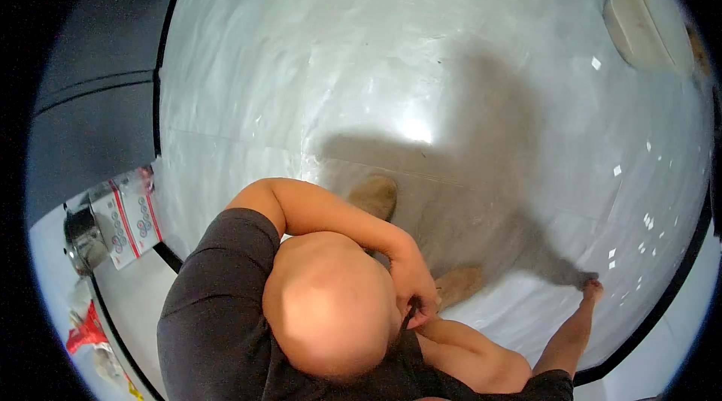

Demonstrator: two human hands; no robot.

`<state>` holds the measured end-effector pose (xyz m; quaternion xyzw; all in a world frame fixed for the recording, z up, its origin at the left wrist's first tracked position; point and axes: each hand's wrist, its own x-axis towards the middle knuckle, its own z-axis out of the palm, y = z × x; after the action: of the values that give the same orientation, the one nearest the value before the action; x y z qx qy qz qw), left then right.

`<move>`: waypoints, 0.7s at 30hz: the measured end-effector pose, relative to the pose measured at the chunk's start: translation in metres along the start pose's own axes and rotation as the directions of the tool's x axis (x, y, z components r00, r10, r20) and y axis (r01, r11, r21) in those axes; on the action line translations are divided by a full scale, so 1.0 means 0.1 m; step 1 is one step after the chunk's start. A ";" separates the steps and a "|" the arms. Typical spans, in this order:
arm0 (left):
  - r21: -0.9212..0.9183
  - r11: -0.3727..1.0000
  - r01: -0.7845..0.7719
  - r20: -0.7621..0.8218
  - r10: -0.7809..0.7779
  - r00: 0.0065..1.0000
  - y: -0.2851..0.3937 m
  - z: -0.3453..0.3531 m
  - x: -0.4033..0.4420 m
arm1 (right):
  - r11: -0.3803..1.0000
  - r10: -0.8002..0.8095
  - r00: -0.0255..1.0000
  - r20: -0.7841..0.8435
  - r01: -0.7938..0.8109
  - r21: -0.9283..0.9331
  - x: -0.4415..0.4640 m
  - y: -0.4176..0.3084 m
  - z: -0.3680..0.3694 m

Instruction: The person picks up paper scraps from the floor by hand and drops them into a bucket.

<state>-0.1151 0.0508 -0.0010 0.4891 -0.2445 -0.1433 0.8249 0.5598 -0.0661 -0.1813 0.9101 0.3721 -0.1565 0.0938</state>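
I am crouched low, with my bare left knee (327, 303) large in front of the camera. Around that knee wraps my left arm, and my left hand (417, 303) is closed with curled fingers beside a narrow dark strip. What lies inside those fingers is hidden. Stretched out to the right, my right hand (594, 290) is down near the floor with its fingers drawn together; anything in them is too small to make out. Several small white pieces (611, 254) lie scattered on the floor around and beyond it. Below me show two brown shoes (374, 196).
The grey glossy floor (316, 55) carries my shadow. A pale tub (639, 25) stands at the far right. At the left are dark panels (98, 115), a printed box with red stripes (128, 224), a shiny metal pot (84, 239) and a red plastic packet (86, 329).
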 end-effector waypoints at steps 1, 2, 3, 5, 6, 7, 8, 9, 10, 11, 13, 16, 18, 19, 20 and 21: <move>0.000 1.000 -0.014 -0.011 0.014 1.000 0.03 0.00 -0.05 | 0.995 0.013 1.000 -0.023 -0.016 -0.101 0.01 -0.11 -0.02; -0.003 1.000 -0.031 -0.020 0.031 0.999 0.03 0.01 -0.07 | 0.978 0.026 0.999 -0.047 -0.035 -0.204 -0.02 -0.18 -0.04; 0.012 0.998 -0.061 -0.022 0.061 0.998 -0.01 0.03 -0.06 | 0.950 0.040 0.997 -0.072 -0.060 -0.305 -0.09 -0.26 -0.07; 0.035 0.992 -0.124 -0.016 0.125 0.992 -0.16 0.04 0.02 | 0.948 0.081 0.996 -0.044 -0.091 -0.306 -0.25 -0.51 -0.23; 0.031 0.993 -0.110 0.014 0.110 0.994 -0.13 0.02 0.03 | 0.943 0.111 0.994 -0.024 -0.113 -0.313 -0.33 -0.65 -0.30; 0.030 0.995 -0.096 0.042 0.094 0.995 -0.12 -0.01 0.02 | 0.914 0.155 0.984 -0.089 -0.177 -0.364 -0.31 -0.70 -0.30; 0.023 0.996 -0.092 0.069 0.090 0.994 -0.10 -0.03 0.04 | 0.934 0.137 0.981 -0.137 -0.174 -0.311 -0.40 -0.87 -0.41; 0.023 0.992 -0.120 0.066 0.118 0.991 -0.12 -0.02 0.06 | 0.951 0.122 0.976 -0.183 -0.168 -0.260 -0.52 -1.03 -0.51; 0.032 0.990 -0.140 0.060 0.138 0.989 -0.13 -0.04 0.06 | 0.961 0.037 0.955 -0.295 -0.116 -0.252 -0.40 -0.99 -0.48; 0.044 0.986 -0.159 0.058 0.157 0.986 -0.14 -0.06 0.05 | 0.967 -0.046 0.913 -0.406 -0.062 -0.249 -0.34 -1.03 -0.49; 0.087 0.991 -0.100 0.071 0.094 0.993 -0.05 -0.12 -0.01 | 0.989 -0.114 0.936 -0.333 0.138 0.049 -0.65 -1.93 -0.76; 0.067 0.991 -0.118 0.078 0.113 0.990 -0.12 -0.12 0.01 | 0.757 -0.563 0.777 -0.282 0.622 0.202 -1.35 -3.44 -0.85; 0.001 0.990 -0.140 0.078 0.140 0.987 -0.15 -0.11 0.02 | 0.587 -0.730 0.678 -0.087 0.687 0.428 -1.96 -4.23 -0.72; -0.041 0.990 -0.138 0.075 0.141 0.987 -0.16 -0.12 0.00 | 0.539 -0.793 0.609 0.001 0.701 0.467 -2.24 -4.55 -0.60; -0.082 0.987 -0.136 0.072 0.142 0.987 -0.16 -0.13 -0.01 | 0.378 -0.898 0.439 -0.025 0.800 0.466 -2.43 -4.76 -0.41; -0.078 0.984 -0.161 0.064 0.166 0.984 -0.17 -0.13 -0.01 | 0.359 -0.919 0.391 0.052 0.772 0.524 -2.62 -4.94 -0.20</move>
<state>-0.1087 0.0528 -0.0215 0.4316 -0.3074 -0.1012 0.8420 0.0383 0.1178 -0.0965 0.5319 0.7277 -0.4107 -0.1371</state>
